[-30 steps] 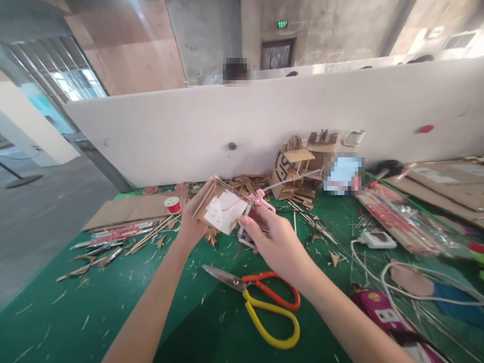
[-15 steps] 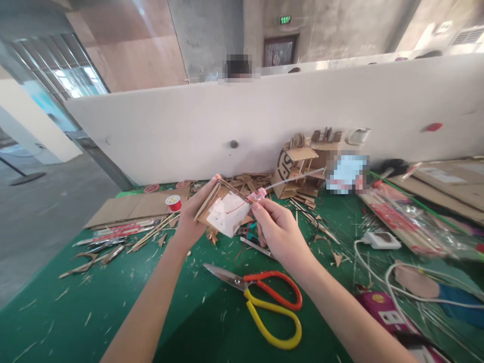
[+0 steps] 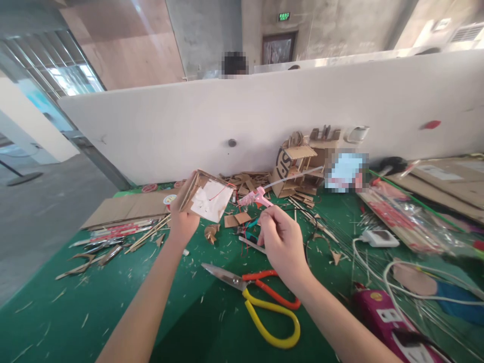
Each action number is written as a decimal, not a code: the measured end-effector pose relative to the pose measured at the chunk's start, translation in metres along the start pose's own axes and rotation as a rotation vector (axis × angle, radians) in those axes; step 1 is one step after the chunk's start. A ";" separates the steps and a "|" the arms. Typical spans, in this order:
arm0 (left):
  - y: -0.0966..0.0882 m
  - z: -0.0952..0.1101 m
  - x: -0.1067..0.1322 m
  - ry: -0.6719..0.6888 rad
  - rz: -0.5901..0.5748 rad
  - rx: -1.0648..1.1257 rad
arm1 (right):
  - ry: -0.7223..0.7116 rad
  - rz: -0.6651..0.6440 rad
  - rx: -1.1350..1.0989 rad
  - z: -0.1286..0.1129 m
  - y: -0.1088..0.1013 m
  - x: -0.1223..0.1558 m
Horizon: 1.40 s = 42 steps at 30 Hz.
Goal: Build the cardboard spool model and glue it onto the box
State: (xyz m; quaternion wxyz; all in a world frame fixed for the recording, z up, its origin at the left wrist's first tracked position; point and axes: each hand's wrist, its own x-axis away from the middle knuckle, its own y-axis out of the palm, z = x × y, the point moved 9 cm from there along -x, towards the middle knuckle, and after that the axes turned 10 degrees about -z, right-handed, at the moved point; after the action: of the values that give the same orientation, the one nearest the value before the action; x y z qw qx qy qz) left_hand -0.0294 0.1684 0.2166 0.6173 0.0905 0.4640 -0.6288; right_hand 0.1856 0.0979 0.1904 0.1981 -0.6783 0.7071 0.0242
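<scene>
My left hand (image 3: 184,222) grips a small cardboard box (image 3: 189,189) from its left side, tilted and held above the table. A white panel (image 3: 212,201) with a short red wire on it faces me. My right hand (image 3: 283,234) is closed, its fingers curled in, and apart from the box. What it holds, if anything, is hidden. Just beyond its fingers is a pink glue gun (image 3: 255,196) with a long glue stick out of its back; contact with the hand is unclear. Below lie teal-handled pliers (image 3: 251,236) and large scissors (image 3: 242,285) with red and yellow handles.
Cardboard scraps (image 3: 245,184) lie along the white partition (image 3: 170,131). A cardboard model (image 3: 295,161) stands at the back, beside a blurred screen (image 3: 346,171). To the right are a white adapter (image 3: 380,238), cables and a purple power strip (image 3: 378,307). Thin sticks (image 3: 147,234) lie left.
My left hand has carried the box left and slightly up. My right hand has drawn away from it, right and down, and more of the pink glue gun shows.
</scene>
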 end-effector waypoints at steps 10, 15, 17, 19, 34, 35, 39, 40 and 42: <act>0.014 0.020 0.002 0.203 -0.051 -0.140 | 0.026 0.183 1.078 0.025 -0.066 -0.022; 0.017 0.044 0.006 0.387 -0.060 -0.221 | 0.085 -0.110 1.037 0.053 -0.059 -0.023; 0.018 0.050 0.008 0.431 -0.070 -0.282 | 0.032 -0.265 0.891 0.045 -0.037 -0.016; 0.018 0.052 0.008 0.451 -0.069 -0.332 | 0.003 -0.386 0.746 0.032 -0.017 -0.007; 0.003 0.022 -0.006 -0.025 0.086 0.046 | 0.042 -0.766 1.082 0.063 0.047 0.081; 0.004 0.021 -0.005 -0.057 0.088 0.090 | 0.041 -0.772 1.088 0.063 0.047 0.082; 0.025 0.017 -0.004 -0.155 -0.084 0.373 | 0.034 -0.812 1.135 0.060 0.054 0.084; 0.031 0.016 -0.003 -0.169 -0.142 0.440 | 0.031 -0.823 1.155 0.058 0.057 0.086; 0.043 0.015 0.001 -0.197 -0.244 0.533 | 0.010 -0.837 1.203 0.054 0.065 0.090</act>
State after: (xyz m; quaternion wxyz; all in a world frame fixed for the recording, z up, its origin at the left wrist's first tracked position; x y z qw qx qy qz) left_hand 0.0146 0.1654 0.2037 0.5340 0.1314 0.2282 -0.8034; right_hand 0.1359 0.0340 0.0972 0.5260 -0.6656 0.2806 -0.4490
